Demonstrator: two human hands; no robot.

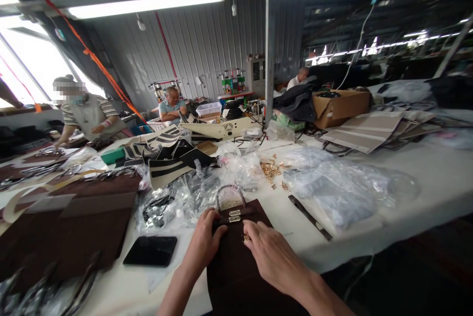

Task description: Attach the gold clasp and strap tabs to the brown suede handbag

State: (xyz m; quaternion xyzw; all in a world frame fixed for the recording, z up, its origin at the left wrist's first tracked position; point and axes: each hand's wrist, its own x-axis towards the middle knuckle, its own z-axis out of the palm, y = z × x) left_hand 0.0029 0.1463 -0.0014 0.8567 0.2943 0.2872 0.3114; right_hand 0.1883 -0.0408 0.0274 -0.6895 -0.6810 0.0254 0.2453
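Note:
A dark brown bag panel [236,267] lies on the table right in front of me. At its far end are a curved handle [231,195] and a strap with a gold-coloured clasp [234,215]. My left hand [205,237] is closed on the panel's left edge beside the clasp, thumb on top. Between the thumb and fingers of my right hand [268,252] is a small gold metal fitting [246,238], held just above the panel and near the clasp. The fingers partly hide the fitting, so its exact shape is unclear.
A black phone [150,251] lies to the left, and a dark strip [309,217] to the right. Loose gold fittings [271,171] and clear plastic bags [340,185] are farther back. Brown panels [96,227] cover the left side. A person [86,114] works at far left.

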